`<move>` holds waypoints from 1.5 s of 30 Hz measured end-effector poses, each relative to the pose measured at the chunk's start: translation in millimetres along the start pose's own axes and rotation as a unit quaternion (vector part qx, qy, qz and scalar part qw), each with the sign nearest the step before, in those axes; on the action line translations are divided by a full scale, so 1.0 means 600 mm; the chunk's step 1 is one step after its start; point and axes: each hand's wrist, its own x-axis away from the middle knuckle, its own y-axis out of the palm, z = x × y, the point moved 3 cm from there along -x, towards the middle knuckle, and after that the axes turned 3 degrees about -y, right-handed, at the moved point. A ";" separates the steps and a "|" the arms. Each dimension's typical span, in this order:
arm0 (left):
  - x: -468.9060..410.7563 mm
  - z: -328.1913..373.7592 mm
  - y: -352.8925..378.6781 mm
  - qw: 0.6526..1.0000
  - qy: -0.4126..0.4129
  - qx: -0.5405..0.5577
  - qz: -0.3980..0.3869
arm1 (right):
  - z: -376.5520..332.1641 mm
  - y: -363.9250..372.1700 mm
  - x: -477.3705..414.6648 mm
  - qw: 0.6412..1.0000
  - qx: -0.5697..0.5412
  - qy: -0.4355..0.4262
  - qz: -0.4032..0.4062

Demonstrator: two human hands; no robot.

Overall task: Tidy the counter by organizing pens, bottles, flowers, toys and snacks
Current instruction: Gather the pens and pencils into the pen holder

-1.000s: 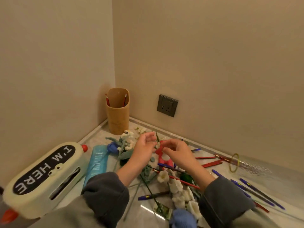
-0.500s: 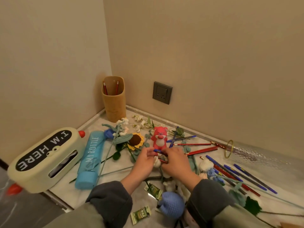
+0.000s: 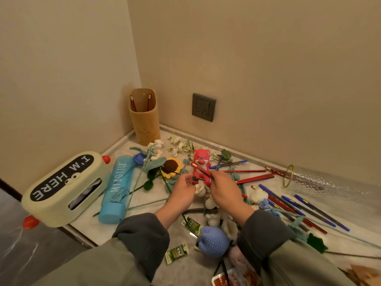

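Observation:
My right hand point(image 3: 223, 191) pinches a red pencil point(image 3: 201, 170), lifted and slanting up to the left in front of a red bear toy point(image 3: 201, 162). My left hand point(image 3: 183, 189) is beside it with fingers curled near a small dark red piece; whether it grips that is unclear. A tan pen holder point(image 3: 145, 118) with two red pencils stands in the corner. Blue pens point(image 3: 309, 207) and red pencils point(image 3: 255, 178) lie scattered to the right. Crochet flowers, including a sunflower point(image 3: 171, 167), spread across the counter point(image 3: 144, 211). A blue bottle point(image 3: 117, 188) lies on its side at the left.
A cream tissue box point(image 3: 61, 188) reading "I'M HERE" sits at the counter's left edge. A clear glass vase point(image 3: 321, 181) lies on its side at right. Green snack packets point(image 3: 177, 253), a blue crochet ball point(image 3: 214, 241) and a red packet point(image 3: 233, 278) lie near me. A wall socket point(image 3: 203, 107) is behind.
My hands dropped onto the pile, then rose again. My right hand has picked up a red pencil and now holds it in front of the bear toy.

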 end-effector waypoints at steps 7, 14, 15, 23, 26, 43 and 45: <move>-0.002 0.071 0.017 0.992 0.119 0.002 -0.040 | -0.040 -0.052 -0.005 0.986 -0.158 -0.020 0.046; -0.014 0.079 0.019 0.998 0.042 -0.001 -0.047 | -0.054 -0.033 0.003 0.962 -0.252 -0.005 -0.108; -0.015 0.075 0.017 0.999 0.026 0.005 -0.035 | -0.053 -0.027 0.007 0.955 -0.267 0.002 -0.128; -0.036 0.010 -0.042 0.995 -0.031 0.072 0.055 | -0.059 0.012 0.027 0.976 -0.086 -0.046 -0.194; -0.032 -0.012 -0.048 0.994 -0.045 0.071 0.063 | -0.077 0.033 0.030 0.979 0.033 -0.105 -0.173; -0.019 -0.034 -0.043 0.997 -0.037 -0.015 0.067 | -0.072 0.054 0.016 0.962 0.208 -0.137 -0.112; -0.019 -0.032 -0.044 0.997 -0.039 -0.012 0.071 | -0.068 0.045 0.012 0.968 0.196 -0.117 -0.103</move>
